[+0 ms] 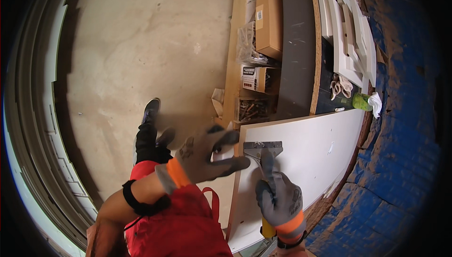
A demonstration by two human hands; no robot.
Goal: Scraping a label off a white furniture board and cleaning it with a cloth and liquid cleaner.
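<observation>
A large white board (313,155) lies in front of me at the right, its left edge bare and light brown. My right hand (282,200), in a grey glove with an orange cuff, is closed round a wide-bladed scraper (262,146). The scraper's metal blade rests flat on the board near its left edge, and a yellow handle end shows below the wrist. One finger stretches along the tool towards the blade. My left hand (200,155), gloved alike, hovers by the board's left edge with fingers apart and nothing in it.
Beyond the board, a shelf under the dark worktop (297,45) holds a brown cardboard box (269,21), a white carton (254,78) and a bin of small parts (252,109). White panels (346,35) are stacked at the far right, near a green packet (361,101). Long boards (49,92) line the left.
</observation>
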